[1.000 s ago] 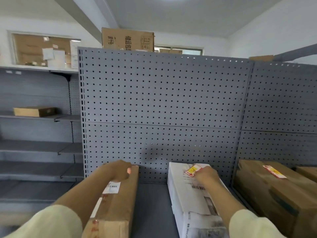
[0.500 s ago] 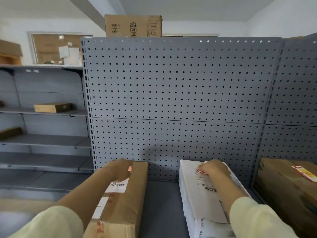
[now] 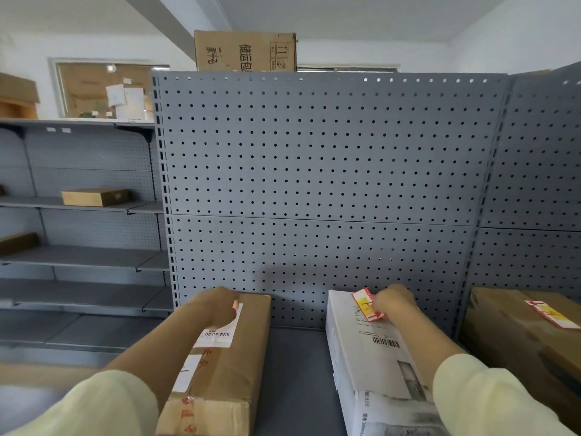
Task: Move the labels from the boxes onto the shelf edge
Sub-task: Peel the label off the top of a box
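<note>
Our right hand (image 3: 394, 302), lower right of centre, pinches the red-and-yellow label (image 3: 366, 305) by its right side, on the far end of the white parcel (image 3: 361, 347). The label's upper corner looks lifted off the paper, so we judge the peel to be under way. Our left hand (image 3: 217, 306), lower left of centre, lies curled on the far end of the brown box (image 3: 248, 341) with a pink sliver (image 3: 235, 305) at its fingertips; we cannot tell whether it grips anything. To do this well we should peel low and slowly, drawing back along the parcel so the sticker neither tears nor folds onto itself. Another label (image 3: 551, 314) waits on the right-hand box (image 3: 503, 341); the shelf edge is out of view
</note>
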The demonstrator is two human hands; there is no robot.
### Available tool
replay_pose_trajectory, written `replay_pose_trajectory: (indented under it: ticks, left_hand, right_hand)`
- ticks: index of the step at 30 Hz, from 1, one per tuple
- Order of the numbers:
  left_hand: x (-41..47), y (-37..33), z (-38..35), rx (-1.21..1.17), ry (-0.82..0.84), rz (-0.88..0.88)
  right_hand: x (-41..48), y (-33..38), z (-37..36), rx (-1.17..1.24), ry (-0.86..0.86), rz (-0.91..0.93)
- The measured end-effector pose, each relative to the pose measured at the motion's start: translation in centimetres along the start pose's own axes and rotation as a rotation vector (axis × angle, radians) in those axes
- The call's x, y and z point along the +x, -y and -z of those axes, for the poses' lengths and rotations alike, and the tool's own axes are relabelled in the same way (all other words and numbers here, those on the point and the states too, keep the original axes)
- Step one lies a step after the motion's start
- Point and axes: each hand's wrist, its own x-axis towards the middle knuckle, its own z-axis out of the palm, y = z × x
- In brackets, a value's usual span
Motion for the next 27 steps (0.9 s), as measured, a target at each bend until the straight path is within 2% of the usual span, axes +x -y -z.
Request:
replay_pose_trajectory:
  ticks: [2, 7, 10, 13, 22, 27]
  left_hand:
    - [-0.3, -0.2, 0.1, -0.039, 0.001, -0.022]
    - [-1.4, -0.3, 0.4, -0.041, 0.013, -0.064]
    - [-2.9, -0.3, 0.7, -0.041, 0.011, -0.099]
    - [-4.6, 0.1, 0.9, -0.045, -0.008, -0.127]
    - [-10.4, 2.9, 1.7, -0.131, 0.005, -0.164]
    - [-13.6, 5.3, 1.4, -0.222, 0.021, -0.171]
  right_hand:
    - [-0.7, 0.1, 0.3, 0.037, -0.016, 0.084]
    - [-4.6, 1.6, 1.0, 0.097, 0.169, 0.474]
    - [-7.1, 2.4, 0.1, 0.173, 0.272, 0.581]
    - [-9.8, 3.4, -1.1, 0.144, 0.285, 0.677]
    - [-18.2, 5.1, -3.3, 0.102, 0.280, 0.731]
    - [-22.8, 4.3, -6.1, 0.054, 0.349, 0.756]
